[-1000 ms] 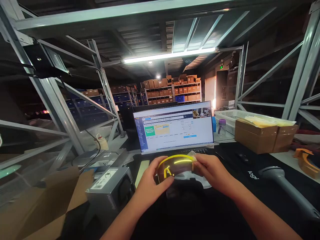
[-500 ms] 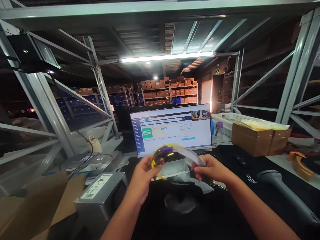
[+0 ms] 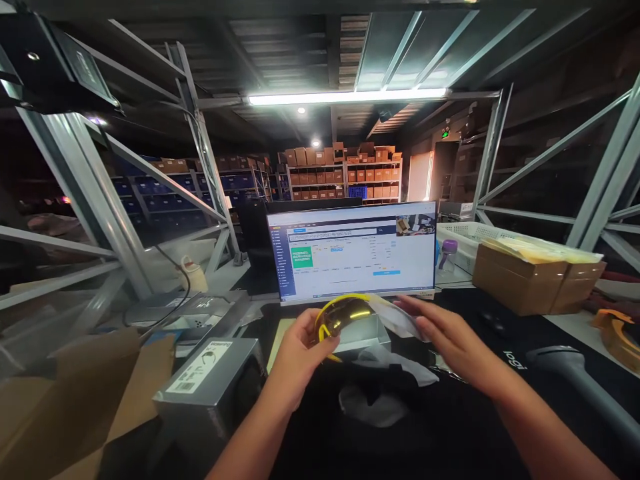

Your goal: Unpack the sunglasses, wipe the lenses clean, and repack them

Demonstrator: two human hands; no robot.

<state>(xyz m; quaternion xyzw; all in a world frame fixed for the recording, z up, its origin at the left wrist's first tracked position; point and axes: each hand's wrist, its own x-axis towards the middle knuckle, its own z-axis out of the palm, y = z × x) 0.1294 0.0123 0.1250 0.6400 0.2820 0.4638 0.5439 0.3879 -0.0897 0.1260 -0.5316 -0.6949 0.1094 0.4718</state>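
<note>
Above the desk, in front of the monitor, I hold sports sunglasses (image 3: pixel 345 315) with a yellow frame and a dark shiny lens. My left hand (image 3: pixel 306 340) grips their left end, thumb on the near side. A white soft sleeve (image 3: pixel 397 319) covers the right part of the lens. Around that covered end is my right hand (image 3: pixel 450 337), its fingers fairly straight along the far side. Below the sunglasses are an open light-coloured box (image 3: pixel 363 328) and a loose white wrapper (image 3: pixel 400 363).
A monitor (image 3: pixel 350 257) stands behind my hands. To the left are a grey labelled box (image 3: pixel 210 377) and an open cardboard box (image 3: pixel 75 400). On the right lie a barcode scanner (image 3: pixel 575 373) and a mouse (image 3: pixel 491 323), with brown cartons (image 3: pixel 520 280) behind. Metal posts flank the desk.
The view has tilted slightly and shifted left. My right hand has gone from a pinch on the sleeve's end to straighter fingers around it. The left hand keeps its hold.
</note>
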